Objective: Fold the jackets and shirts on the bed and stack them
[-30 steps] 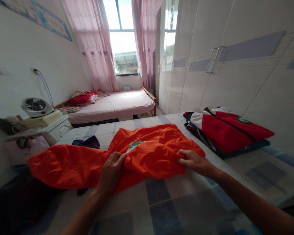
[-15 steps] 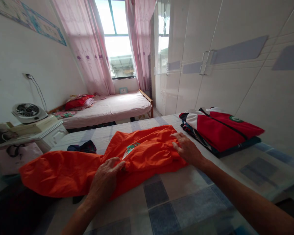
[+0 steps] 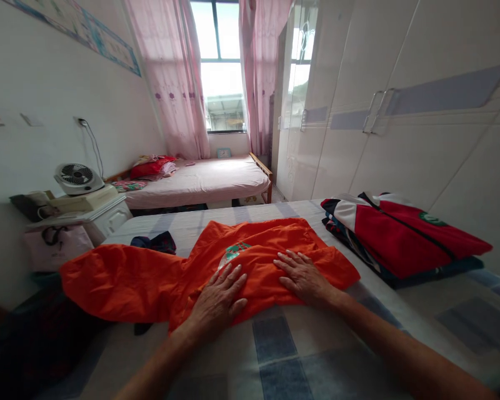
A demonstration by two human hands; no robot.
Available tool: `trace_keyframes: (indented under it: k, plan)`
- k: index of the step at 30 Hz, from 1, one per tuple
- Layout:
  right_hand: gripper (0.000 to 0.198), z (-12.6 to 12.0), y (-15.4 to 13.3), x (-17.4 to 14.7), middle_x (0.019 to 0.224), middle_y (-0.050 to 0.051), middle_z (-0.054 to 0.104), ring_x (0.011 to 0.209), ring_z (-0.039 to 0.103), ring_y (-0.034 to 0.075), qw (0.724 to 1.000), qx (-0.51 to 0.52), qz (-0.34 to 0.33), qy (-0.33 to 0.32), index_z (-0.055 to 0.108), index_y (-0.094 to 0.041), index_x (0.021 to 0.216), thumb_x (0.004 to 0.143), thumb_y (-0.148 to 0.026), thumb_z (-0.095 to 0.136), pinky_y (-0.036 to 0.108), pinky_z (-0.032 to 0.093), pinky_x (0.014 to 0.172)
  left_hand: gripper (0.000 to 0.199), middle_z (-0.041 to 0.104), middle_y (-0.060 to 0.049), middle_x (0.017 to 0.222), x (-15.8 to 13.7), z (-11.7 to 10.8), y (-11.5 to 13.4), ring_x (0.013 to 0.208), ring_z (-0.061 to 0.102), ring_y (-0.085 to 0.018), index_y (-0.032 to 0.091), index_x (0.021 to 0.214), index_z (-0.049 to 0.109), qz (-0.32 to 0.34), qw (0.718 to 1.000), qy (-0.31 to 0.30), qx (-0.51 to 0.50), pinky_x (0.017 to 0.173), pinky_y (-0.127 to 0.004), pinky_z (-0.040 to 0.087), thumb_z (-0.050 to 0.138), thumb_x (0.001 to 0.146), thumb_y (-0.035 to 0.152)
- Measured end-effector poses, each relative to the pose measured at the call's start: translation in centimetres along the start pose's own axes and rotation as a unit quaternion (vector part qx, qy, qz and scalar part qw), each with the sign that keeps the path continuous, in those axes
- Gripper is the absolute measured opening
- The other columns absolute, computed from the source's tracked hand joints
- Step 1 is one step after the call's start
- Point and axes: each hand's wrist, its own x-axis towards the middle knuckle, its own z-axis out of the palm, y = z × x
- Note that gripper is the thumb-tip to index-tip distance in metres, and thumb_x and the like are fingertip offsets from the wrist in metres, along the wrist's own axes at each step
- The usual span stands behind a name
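An orange garment [image 3: 283, 228] with a green and white print lies spread across the bed [image 3: 275, 339]. One long orange part of it stretches out to the left. My left hand [image 3: 220, 294] rests flat on the cloth just below the print, fingers spread. Flat on the garment's right half lies my right hand [image 3: 302, 275], its fingers also apart. Neither hand grips the fabric. Part of the cloth is hidden under both hands.
Folded clothes with a red jacket [image 3: 400, 233] on top are stacked at the right. A dark cloth [image 3: 156, 243] lies behind the orange garment. To the left are a fan [image 3: 78, 176] and a pink bag [image 3: 58, 250]. A wardrobe [image 3: 358, 55] lines the right side.
My right hand has come down flat on the garment, and an orange part now extends farther right. My left hand has flattened against the cloth. The view has turned slightly left.
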Motion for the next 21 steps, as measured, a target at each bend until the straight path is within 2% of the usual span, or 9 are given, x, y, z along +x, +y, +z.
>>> trace_keyframes:
  k: [2,4,6,8,11,14,16,18,21]
  plan:
    - [0.050,-1.4,0.6,0.5,0.141,0.004,0.044,0.133,0.033,0.021,0.998,0.055,-0.026,-0.011,0.049,-0.023,0.132,0.093,-0.047,0.030,0.042,0.024,0.110,0.040,0.050,-0.004,0.137,0.8,-2.1,-0.4,0.127,0.044,-0.020,0.026,0.124,0.056,-0.031,0.998,-0.006,-0.048,0.105,-0.036,0.036,0.036,0.092,0.041]
    - [0.047,-2.8,1.9,1.5,0.136,0.006,0.050,0.127,0.042,0.018,0.994,0.103,-0.027,0.026,0.053,-0.021,0.128,0.093,-0.044,0.030,0.037,0.031,0.107,0.040,0.053,-0.004,0.133,2.1,-4.2,-1.7,0.120,0.050,-0.019,0.025,0.120,0.059,-0.096,0.993,0.024,-0.069,0.101,-0.032,0.039,0.034,0.092,0.039]
    - [0.043,-3.9,3.9,3.0,0.131,0.009,0.054,0.122,0.048,0.019,0.991,0.103,0.011,0.088,0.056,-0.018,0.124,0.092,-0.039,0.035,0.036,0.036,0.103,0.040,0.050,-0.008,0.135,3.8,-5.6,-4.0,0.122,0.048,-0.022,0.021,0.122,0.057,-0.176,0.981,0.063,-0.060,0.102,-0.034,0.037,0.037,0.090,0.036]
    - [0.039,-4.6,6.5,4.8,0.128,0.011,0.056,0.119,0.050,0.021,0.990,0.057,0.059,0.118,0.057,-0.016,0.121,0.090,-0.032,0.040,0.037,0.037,0.102,0.043,0.047,-0.012,0.137,5.8,-6.1,-6.9,0.125,0.044,-0.026,0.018,0.123,0.055,-0.233,0.968,0.073,-0.054,0.104,-0.039,0.033,0.041,0.087,0.034]
    - [0.039,-4.7,10.4,7.5,0.128,0.012,0.056,0.119,0.049,0.022,0.988,-0.029,0.120,0.088,0.056,-0.016,0.123,0.089,-0.023,0.039,0.036,0.036,0.101,0.047,0.056,-0.018,0.126,8.6,-5.5,-11.5,0.116,0.052,-0.030,0.012,0.118,0.058,-0.282,0.955,0.051,-0.079,0.097,-0.040,0.038,0.047,0.081,0.039]
    - [0.040,-4.5,13.2,9.6,0.127,0.014,0.056,0.120,0.048,0.023,0.984,-0.074,0.153,0.055,0.055,-0.014,0.124,0.089,-0.022,0.037,0.037,0.037,0.099,0.045,0.069,-0.016,0.097,10.8,-4.4,-14.6,0.096,0.063,-0.030,0.011,0.097,0.067,-0.321,0.938,0.024,-0.128,0.081,-0.034,0.047,0.056,0.072,0.046]
    - [0.041,-4.3,14.3,10.8,0.126,0.014,0.057,0.119,0.047,0.025,0.982,-0.083,0.164,0.045,0.056,-0.014,0.124,0.089,-0.023,0.036,0.041,0.037,0.097,0.041,0.071,-0.012,0.078,11.7,-3.7,-15.6,0.079,0.066,-0.028,0.012,0.079,0.068,-0.334,0.927,0.009,-0.171,0.067,-0.030,0.048,0.058,0.067,0.050]
    - [0.041,-4.1,15.0,11.7,0.127,0.014,0.056,0.120,0.046,0.026,0.980,-0.092,0.173,0.033,0.055,-0.017,0.125,0.088,-0.025,0.038,0.044,0.037,0.095,0.038,0.069,-0.008,0.066,12.4,-3.2,-15.7,0.067,0.065,-0.025,0.014,0.068,0.067,-0.329,0.919,0.005,-0.217,0.057,-0.027,0.047,0.059,0.064,0.051]
    - [0.044,-3.7,15.6,12.9,0.129,0.013,0.055,0.120,0.045,0.027,0.979,-0.097,0.180,0.015,0.054,-0.019,0.126,0.084,-0.025,0.045,0.044,0.038,0.092,0.032,0.067,-0.005,0.063,12.9,-2.8,-15.3,0.063,0.063,-0.021,0.014,0.068,0.066,-0.305,0.913,0.018,-0.272,0.053,-0.025,0.045,0.059,0.063,0.044]
